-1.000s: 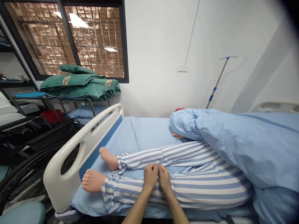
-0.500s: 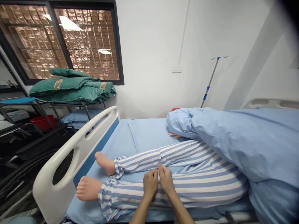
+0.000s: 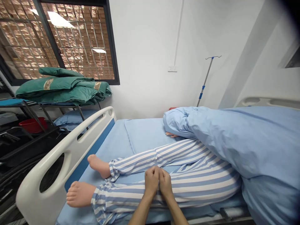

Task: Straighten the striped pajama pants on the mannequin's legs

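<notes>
My left hand (image 3: 152, 181) and my right hand (image 3: 165, 184) are both curled into fists, side by side with the knuckles touching or nearly so. They are over the nearer leg of blue-and-white striped trousers (image 3: 201, 187), around the knee. The cloth shows no pull toward either fist, and whether they press on the leg I cannot tell. The trousers are on a mannequin-like figure lying on the bed, its smooth bare feet (image 3: 81, 194) pointing left. A light blue quilt (image 3: 222, 134) covers the upper body, with a few fingertips (image 3: 172, 134) showing under its edge.
A white footboard (image 3: 30, 193) closes the bed's left end, and the blue sheet (image 3: 142, 131) spreads beyond the legs. Behind stands an IV pole (image 3: 206, 78). Folded green bedding (image 3: 63, 89) is piled at back left, near a red basin (image 3: 34, 125).
My two fists have come closer together, and the right-hand fingers have curled in more. The whole view has shifted, so the bed and window appear further left.
</notes>
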`<state>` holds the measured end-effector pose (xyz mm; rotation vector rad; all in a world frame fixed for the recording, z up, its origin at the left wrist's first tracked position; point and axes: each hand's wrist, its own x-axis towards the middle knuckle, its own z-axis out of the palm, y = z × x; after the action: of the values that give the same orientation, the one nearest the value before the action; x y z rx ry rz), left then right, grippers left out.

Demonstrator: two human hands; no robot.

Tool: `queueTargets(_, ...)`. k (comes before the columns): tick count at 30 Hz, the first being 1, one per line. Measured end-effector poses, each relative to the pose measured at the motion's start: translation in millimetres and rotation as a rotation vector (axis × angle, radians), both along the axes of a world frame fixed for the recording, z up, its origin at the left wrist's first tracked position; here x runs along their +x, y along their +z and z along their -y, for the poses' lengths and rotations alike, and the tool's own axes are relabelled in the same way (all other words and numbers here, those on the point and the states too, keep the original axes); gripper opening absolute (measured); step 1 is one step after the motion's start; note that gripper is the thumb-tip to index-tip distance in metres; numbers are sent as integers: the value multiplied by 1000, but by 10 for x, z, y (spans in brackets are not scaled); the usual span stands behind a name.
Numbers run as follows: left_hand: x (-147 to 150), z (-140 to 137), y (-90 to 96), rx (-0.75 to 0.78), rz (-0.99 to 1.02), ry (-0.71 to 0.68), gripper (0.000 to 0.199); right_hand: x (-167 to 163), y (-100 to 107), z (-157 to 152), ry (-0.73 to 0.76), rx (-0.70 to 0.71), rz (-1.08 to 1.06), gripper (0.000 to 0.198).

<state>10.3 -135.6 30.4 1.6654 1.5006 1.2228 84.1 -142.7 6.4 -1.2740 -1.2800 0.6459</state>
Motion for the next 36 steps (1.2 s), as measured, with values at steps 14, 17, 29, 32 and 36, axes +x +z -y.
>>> queueTargets(14, 52, 97, -139, 35, -254, 3, 36, 258, 259, 78, -5, 3, 202, 35)
queueTargets(17, 40, 106, -171, 54, -227, -5, 35, 296, 115, 94, -18, -7, 328, 36)
queueTargets(29, 425, 10, -27, 3, -109, -41, 36, 386, -34, 124, -165, 14, 83, 32)
queueTargets(32, 432, 94, -215, 34, -302, 5, 29, 353, -60, 153, -197, 35, 97, 31)
queueTargets(36, 407, 98, -254, 53, -381, -27, 30, 347, 46, 156, -189, 16, 83, 33)
